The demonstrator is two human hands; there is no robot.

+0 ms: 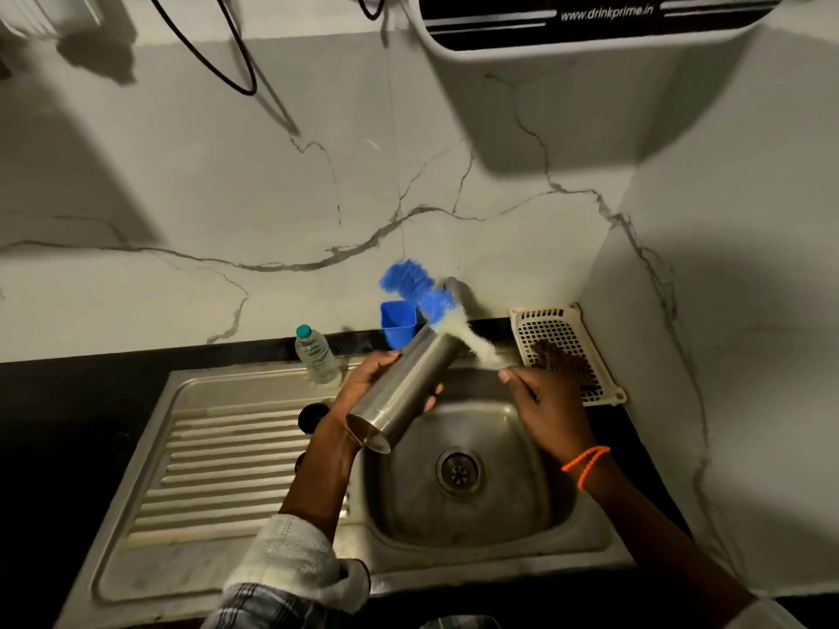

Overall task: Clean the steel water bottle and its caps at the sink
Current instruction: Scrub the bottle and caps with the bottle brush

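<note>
bottle held over sink, brush outside mouth

left hand (381, 383) wrapped around steel bottle (404, 392), tilted above sink basin (499, 515), base toward camera, mouth pointing at tap (456, 290). right hand (545, 410) gripping bottle brush (436, 306) by its lower end; blue-and-white bristles blurred, just past bottle mouth. black cap (313, 417) on drainboard beside left wrist. plastic bottle (315, 356) and blue cup (398, 323) at back edge.

The only readable writing is the web address "www.drinkprime.in", printed in pale letters on the dark front panel of the water purifier (604, 20) mounted on the wall above the sink. The small plastic bottle (316, 356) at the sink's back edge shows no legible label.
</note>
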